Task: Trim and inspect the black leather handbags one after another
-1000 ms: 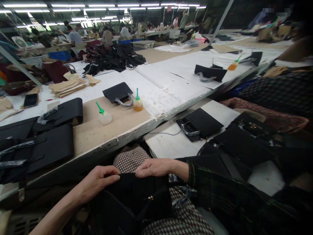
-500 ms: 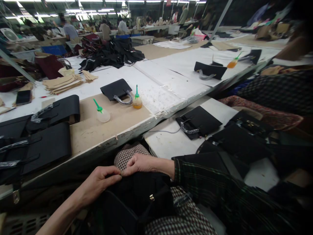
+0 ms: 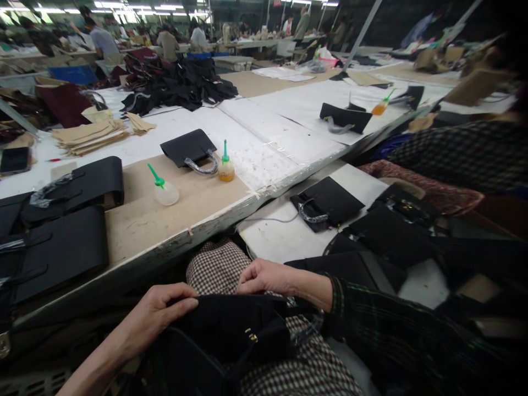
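A black handbag [image 3: 218, 316] lies across my lap on a checked cloth [image 3: 218, 264], with a small gold metal fitting [image 3: 251, 334] on its side. My left hand [image 3: 169, 305] pinches the bag's upper edge at its left corner, thumb on the near side. Farther along that same edge, my right hand [image 3: 266, 278] is closed, fingers curled and thumb pressed in. Its fingertips meet the edge, and what lies between them is hidden. Clear plastic wrap [image 3: 307, 327] shows at the bag's right side.
On the bench to the left lie black handbags [image 3: 68, 247] with wrapped handles, a squeeze bottle [image 3: 166, 192] and an amber glue bottle [image 3: 226, 168]. Another black handbag [image 3: 325, 203] rests on a lower white board [image 3: 264, 236]. Someone's checked sleeve [image 3: 462, 154] is at the right.
My right hand has moved right along the bag's edge, away from my left hand; the two were nearly touching before. The bag's upper edge is now straighter. The view has shifted slightly right.
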Demonstrator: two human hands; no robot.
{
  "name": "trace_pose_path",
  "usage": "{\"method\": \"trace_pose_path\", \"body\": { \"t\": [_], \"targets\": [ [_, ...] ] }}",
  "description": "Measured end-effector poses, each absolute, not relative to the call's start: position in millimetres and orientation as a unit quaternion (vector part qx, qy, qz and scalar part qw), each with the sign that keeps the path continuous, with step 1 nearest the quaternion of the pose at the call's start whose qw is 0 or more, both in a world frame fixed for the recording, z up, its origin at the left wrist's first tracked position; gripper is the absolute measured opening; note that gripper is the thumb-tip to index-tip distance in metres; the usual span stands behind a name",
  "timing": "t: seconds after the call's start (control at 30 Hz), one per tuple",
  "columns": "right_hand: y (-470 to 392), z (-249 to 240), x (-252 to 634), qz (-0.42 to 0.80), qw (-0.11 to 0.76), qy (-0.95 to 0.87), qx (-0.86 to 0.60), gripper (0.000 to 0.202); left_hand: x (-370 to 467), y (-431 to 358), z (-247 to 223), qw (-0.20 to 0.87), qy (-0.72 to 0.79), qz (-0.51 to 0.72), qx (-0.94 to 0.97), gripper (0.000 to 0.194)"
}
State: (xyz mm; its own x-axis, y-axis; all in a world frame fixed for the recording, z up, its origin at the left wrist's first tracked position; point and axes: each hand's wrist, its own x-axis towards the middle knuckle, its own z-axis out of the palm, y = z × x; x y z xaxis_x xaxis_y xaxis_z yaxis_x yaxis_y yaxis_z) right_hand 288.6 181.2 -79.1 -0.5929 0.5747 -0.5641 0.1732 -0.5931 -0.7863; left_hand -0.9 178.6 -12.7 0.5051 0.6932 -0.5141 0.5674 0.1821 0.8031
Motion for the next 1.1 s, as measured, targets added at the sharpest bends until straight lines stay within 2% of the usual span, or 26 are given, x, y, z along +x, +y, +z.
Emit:
{"method": "trace_pose_path", "body": {
  "t": [0.1,0.2,0.37,0.5,0.7,0.83,1.0,1.1],
  "targets": [
    [188,-66,286,0.725,0.140,-0.531,-0.416,0.032,0,179,-15,0.589,0.493,0.054,0.638,0.034],
    [199,-50,269,0.653,0.106,-0.674,-0.329,0.035,1,181,-17,0.588,0.493,0.053,0.639,0.035],
    [212,-44,235,0.520,0.038,-0.820,-0.237,0.017,-1,187,-10,0.567,0.494,0.032,0.659,0.030],
    [216,-41,232,0.563,0.019,-0.791,-0.240,0.014,-5,190,0,0.578,0.488,0.016,0.654,0.026],
    [211,-26,260,0.572,-0.026,-0.773,-0.273,0.013,5,185,4,0.628,0.478,-0.022,0.614,0.029],
    [205,-28,272,0.554,-0.019,-0.787,-0.272,0.014,18,180,1,0.593,0.469,-0.002,0.655,0.029],
    [205,-35,264,0.566,0.010,-0.786,-0.247,0.034,29,178,0,0.538,0.467,-0.001,0.702,0.026],
    [207,-34,256,0.545,0.009,-0.804,-0.237,0.028,32,179,0,0.507,0.481,0.003,0.715,0.025]
  ]
}}
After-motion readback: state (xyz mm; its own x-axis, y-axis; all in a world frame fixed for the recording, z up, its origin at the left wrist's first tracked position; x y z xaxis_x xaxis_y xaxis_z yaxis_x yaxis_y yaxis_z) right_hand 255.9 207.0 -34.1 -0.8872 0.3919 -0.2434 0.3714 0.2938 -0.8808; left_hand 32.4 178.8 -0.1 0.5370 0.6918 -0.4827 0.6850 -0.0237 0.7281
